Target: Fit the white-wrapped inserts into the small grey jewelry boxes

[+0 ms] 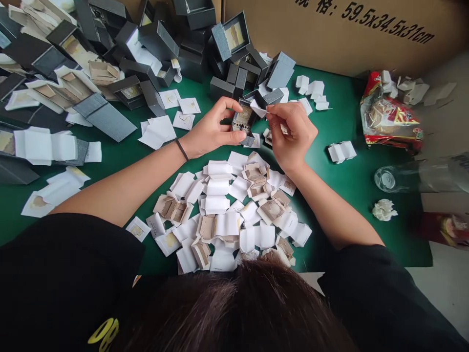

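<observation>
Green tabletop (351, 190): spreads across the view, with a brown cardboard carton (311, 39) bearing black printed characters at 1 o'clock.
Small dark box: at 12 o'clock, just beyond the centre, the small dark box (244, 116) is open towards the camera, its pale inside showing.
Left hand: from 11 o'clock, the left hand (216, 127) grips the box, thumb on its near end and fingers along its left side; a thin black wristband (181, 149) circles the wrist.
Right hand: at 2 o'clock, the right hand (293, 134) pinches a white paper piece (258, 108) between thumb and forefinger, at the box's right side; whether paper and box touch, I cannot tell.
Card heap: folded white and brown card pieces (218, 188) lie jumbled at 6 o'clock, between the forearms.
Box pile: dark boxes (157, 41), many of them open, crowd from 9 to 12 o'clock, mixed with loose card.
Right edge: a red-and-clear packet (392, 117) sits at 2 o'clock, farther out than the hand; a clear bottle (421, 176) lies at 3 o'clock, with a crumpled paper ball (384, 210) just below it.
</observation>
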Demonstrator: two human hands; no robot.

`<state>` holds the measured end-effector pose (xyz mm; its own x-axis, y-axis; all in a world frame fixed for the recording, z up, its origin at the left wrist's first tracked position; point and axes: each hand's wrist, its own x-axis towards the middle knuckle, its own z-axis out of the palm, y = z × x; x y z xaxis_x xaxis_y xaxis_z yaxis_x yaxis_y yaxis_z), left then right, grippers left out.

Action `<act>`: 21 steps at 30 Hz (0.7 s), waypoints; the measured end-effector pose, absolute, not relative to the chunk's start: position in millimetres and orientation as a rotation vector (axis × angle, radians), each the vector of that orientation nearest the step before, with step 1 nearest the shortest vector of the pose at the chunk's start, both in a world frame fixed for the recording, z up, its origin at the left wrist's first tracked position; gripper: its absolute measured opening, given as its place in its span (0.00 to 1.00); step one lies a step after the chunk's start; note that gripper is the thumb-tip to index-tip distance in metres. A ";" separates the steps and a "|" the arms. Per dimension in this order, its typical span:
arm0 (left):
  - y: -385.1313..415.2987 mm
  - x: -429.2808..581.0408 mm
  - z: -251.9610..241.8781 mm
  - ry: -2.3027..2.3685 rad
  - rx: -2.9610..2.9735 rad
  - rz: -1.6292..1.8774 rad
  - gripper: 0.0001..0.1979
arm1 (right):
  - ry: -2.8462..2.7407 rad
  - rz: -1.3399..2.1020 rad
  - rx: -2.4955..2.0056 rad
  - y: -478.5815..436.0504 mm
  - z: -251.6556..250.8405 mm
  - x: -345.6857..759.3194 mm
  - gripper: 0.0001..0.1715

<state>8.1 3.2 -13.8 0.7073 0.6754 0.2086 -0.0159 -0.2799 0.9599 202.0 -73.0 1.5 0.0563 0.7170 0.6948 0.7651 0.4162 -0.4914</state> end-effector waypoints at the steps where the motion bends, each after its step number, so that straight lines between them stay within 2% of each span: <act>1: 2.1 9.1 -13.5 0.523 1.756 0.740 0.32 | -1.706 -0.068 -1.290 -75.6 2.4 196.9 0.18; 8: -3.3 12.4 -12.4 0.512 1.859 0.765 0.41 | -1.956 -0.056 -1.283 -76.5 -7.4 185.0 0.18; 15: -8.0 12.7 -5.9 0.532 1.881 0.752 0.29 | -1.966 -0.039 -1.319 -73.0 -7.9 191.0 0.20; 21: -8.6 13.9 -9.2 0.527 1.908 0.806 0.26 | -1.972 0.043 -1.405 -76.1 -9.2 189.5 0.19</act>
